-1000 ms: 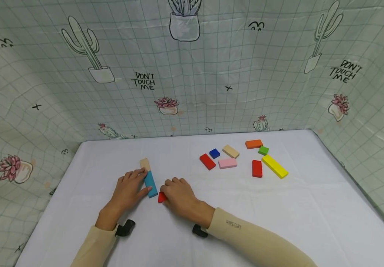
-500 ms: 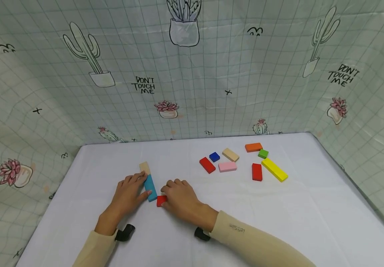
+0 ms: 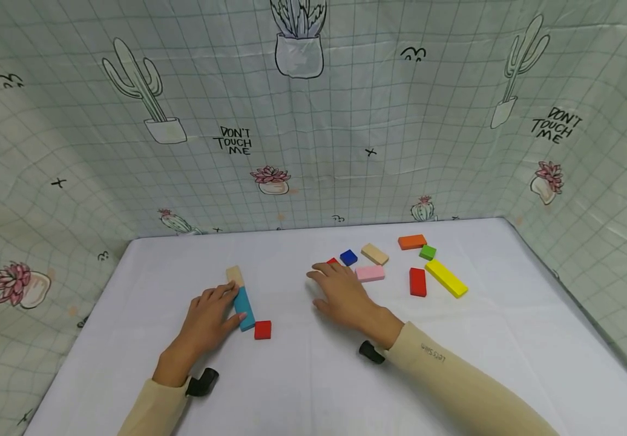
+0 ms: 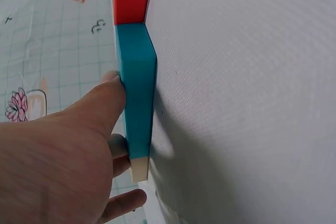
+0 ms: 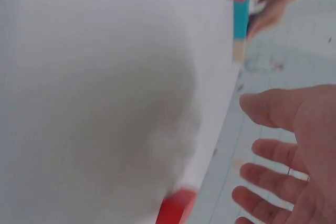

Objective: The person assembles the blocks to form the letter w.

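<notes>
Blue rectangular block (image 3: 245, 310) lies on the white tabletop (image 3: 302, 387), long axis running front to back; the left hand (image 3: 207, 318) rests spread thumb and finger against it. The right hand (image 3: 342, 292), fingers apart, empty, is nearer the half-hidden red block (image 3: 332, 261).

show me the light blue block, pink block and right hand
light blue block (image 3: 243, 303), head view, its top face
pink block (image 3: 370, 273), head view, its top face
right hand (image 3: 342, 293), head view, back of hand
</notes>
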Available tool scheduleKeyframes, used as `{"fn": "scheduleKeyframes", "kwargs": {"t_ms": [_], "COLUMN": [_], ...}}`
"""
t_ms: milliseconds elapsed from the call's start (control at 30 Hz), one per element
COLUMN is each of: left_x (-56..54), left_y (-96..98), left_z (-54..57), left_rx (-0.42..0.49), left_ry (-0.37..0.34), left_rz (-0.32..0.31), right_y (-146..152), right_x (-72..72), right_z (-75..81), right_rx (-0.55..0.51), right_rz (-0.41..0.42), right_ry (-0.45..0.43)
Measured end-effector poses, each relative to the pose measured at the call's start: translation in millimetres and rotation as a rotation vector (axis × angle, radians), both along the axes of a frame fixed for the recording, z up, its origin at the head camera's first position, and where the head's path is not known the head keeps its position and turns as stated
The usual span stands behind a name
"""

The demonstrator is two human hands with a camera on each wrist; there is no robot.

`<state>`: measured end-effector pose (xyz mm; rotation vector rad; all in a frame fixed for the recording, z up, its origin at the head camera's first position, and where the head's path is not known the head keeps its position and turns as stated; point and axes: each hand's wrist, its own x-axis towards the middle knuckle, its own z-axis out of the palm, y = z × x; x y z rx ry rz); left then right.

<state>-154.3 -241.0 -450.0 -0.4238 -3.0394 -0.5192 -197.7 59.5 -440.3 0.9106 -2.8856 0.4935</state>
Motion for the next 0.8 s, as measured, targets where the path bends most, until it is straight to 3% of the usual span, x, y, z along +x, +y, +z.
{"fn": "scheduleKeyframes", "kwargs": {"t_ms": [333,800], "left_x": [0.1,0.2], "left_y": [-0.5,-0.2], "left_z": [-1.0,-2.5], "left_rx": [-0.002,-0.002], "left_ry": [-0.012,0.006], "left_rz": [-0.002,-0.006], "right_y": [39.5,53.9], "right_x": [-26.6,-44.0], "right_z": [-0.4,-5.2], "right_rx": [0.074,0.15], "right_rz": [-0.033,0.077], "right_ry": [-0.027,-0.016]}}
